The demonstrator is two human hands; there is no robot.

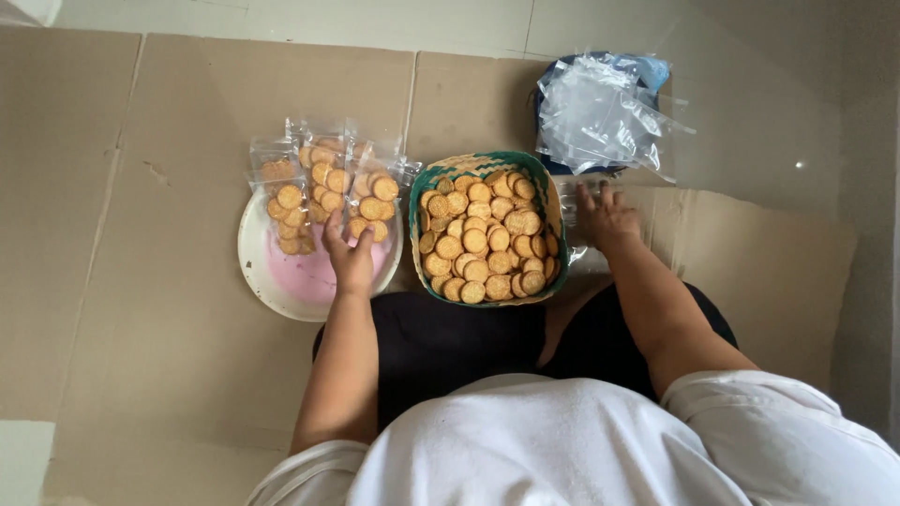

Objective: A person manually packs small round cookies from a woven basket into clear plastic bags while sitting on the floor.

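A green-rimmed woven basket (pixel 413 245) full of round golden biscuits sits in front of me. To its left, a white plate with a pink centre (pixel 302 277) carries several clear bags packed with biscuits (pixel 330 180). My left hand (pixel 349 253) rests on the plate, fingers on the nearest packed bag (pixel 368 217). My right hand (pixel 607 220) lies flat, fingers spread, on an empty clear bag (pixel 568 193) just right of the basket.
A heap of empty clear plastic bags (pixel 600 112) lies over a dark blue container at the back right. Flattened brown cardboard (pixel 141 281) covers the floor. My dark-clothed legs lie below the basket.
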